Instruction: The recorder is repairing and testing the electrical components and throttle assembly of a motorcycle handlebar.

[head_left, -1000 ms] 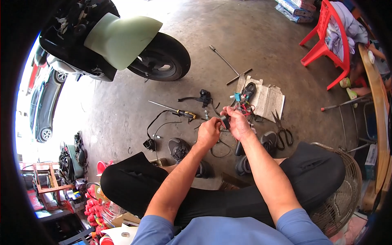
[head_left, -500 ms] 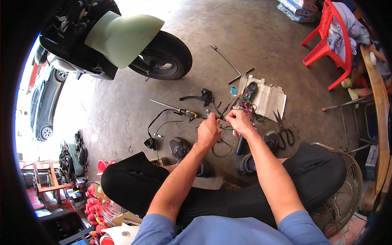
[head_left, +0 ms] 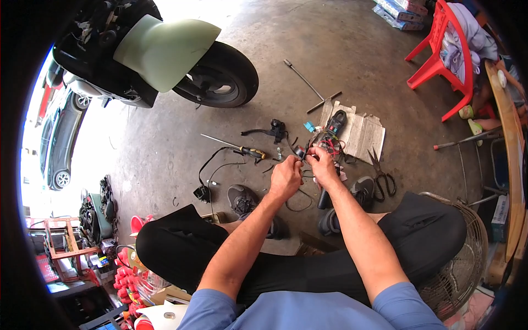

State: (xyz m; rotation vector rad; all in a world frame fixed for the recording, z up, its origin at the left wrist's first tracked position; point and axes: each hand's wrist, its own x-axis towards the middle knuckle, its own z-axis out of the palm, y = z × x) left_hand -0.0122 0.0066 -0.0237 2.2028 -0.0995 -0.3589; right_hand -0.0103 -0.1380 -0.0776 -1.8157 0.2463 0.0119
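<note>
Low over the floor between my shoes, my left hand point(head_left: 287, 177) and my right hand point(head_left: 323, 166) almost touch, fingers pinched together. Both grip a dark wire point(head_left: 306, 155); the exact pinch point is hidden by the fingers. A small dark rounded piece point(head_left: 298, 151) shows just above my left fingertips, its kind unclear. The wiring runs up to a blue connector point(head_left: 309, 126). Right beside it lies a black clamp meter point(head_left: 335, 122) with red leads point(head_left: 331, 146), partly on a piece of cardboard point(head_left: 364, 135). A black handle point(head_left: 323, 199) lies below my right hand.
Around my hands lie a screwdriver point(head_left: 250, 152), a lever with its black bracket point(head_left: 275, 131), a cable with a black plug point(head_left: 202, 192), scissors point(head_left: 385, 179) and a T-handle wrench point(head_left: 305, 82). A motorcycle wheel point(head_left: 225, 77) stands far left, a red chair point(head_left: 443, 60) far right.
My hands have shifted slightly, the left one a little lower and to the right. The blue connector has turned and moved left. A dark rounded piece now shows above my left fingertips.
</note>
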